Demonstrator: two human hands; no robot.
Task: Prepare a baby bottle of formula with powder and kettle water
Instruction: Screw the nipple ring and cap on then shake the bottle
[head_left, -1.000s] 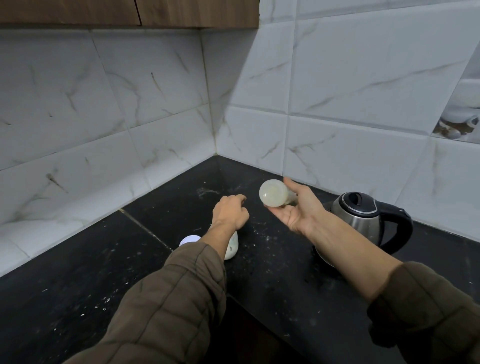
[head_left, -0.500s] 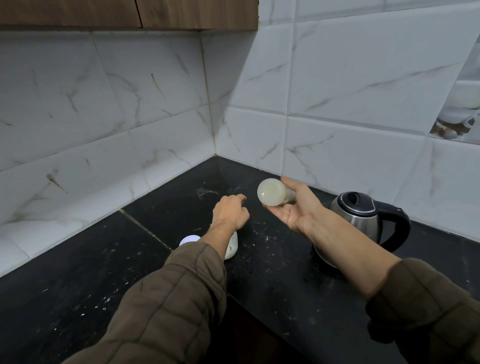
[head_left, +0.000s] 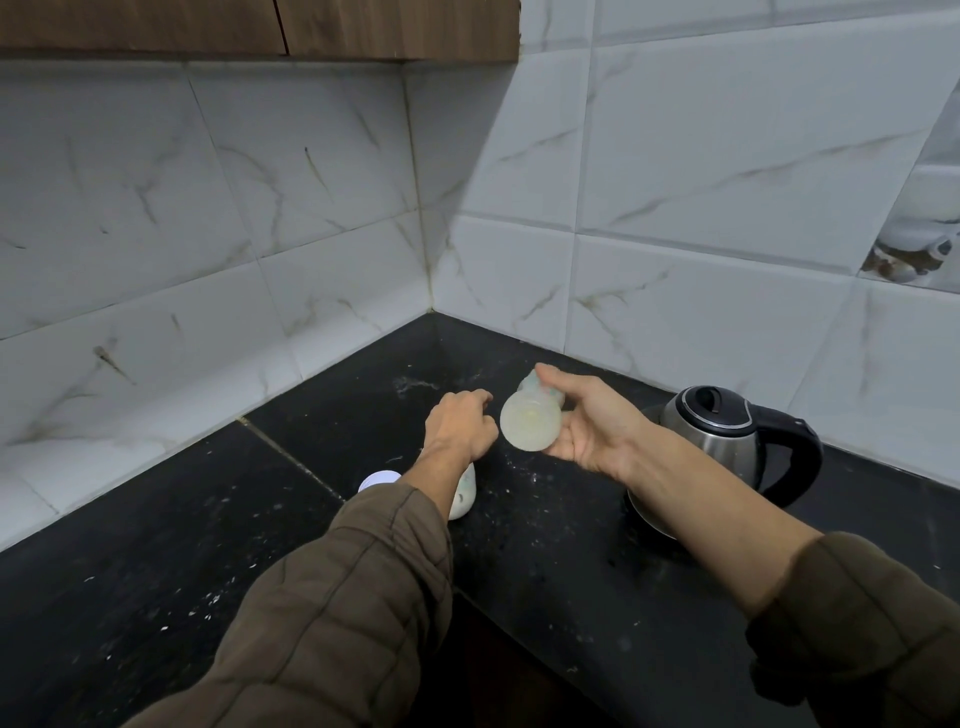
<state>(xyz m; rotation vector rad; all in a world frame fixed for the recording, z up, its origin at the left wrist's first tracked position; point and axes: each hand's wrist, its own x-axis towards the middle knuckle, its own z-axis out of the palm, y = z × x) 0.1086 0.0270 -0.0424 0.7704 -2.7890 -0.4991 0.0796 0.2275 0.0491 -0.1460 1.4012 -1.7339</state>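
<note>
One bottle (head_left: 531, 422) lies sideways in the right hand (head_left: 592, 434), fingers curled round it, neck pointing away. The left hand (head_left: 460, 427) sits just beside its base, curled; I cannot tell whether it holds anything.

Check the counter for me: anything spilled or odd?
Yes: white specks dot the black counter beside the left hand, with a whitish smear nearer the corner, possibly spilled powder.

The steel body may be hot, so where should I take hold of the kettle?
Grip the black loop handle, coming from the right: it juts from the right side of the upright kettle, clear of the wall. The right hand, nearest, is holding the bottle.
</note>
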